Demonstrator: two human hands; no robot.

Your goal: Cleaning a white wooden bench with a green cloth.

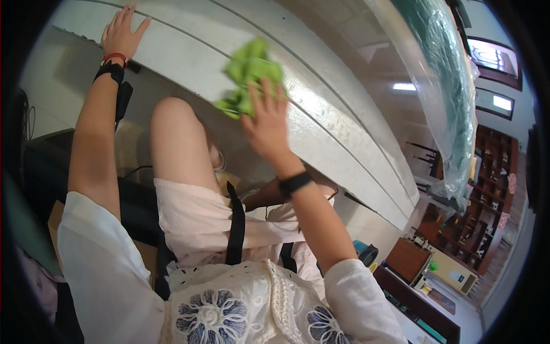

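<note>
My right hand presses a bright green cloth onto a long pale tabletop. Hand and cloth are blurred, and part of the cloth hangs over the tabletop's near edge. A shiny, wet-looking patch lies on the surface just right of the cloth. Farther left, my left hand rests palm down on the same tabletop, fingers apart and holding nothing. Dark lines run lengthwise along the tabletop.
Clear plastic sheeting covers a green thing beyond the tabletop. My knees are close to its near edge. To the right are a brown wooden cabinet, a blue and black container on the floor and dark wooden shelves.
</note>
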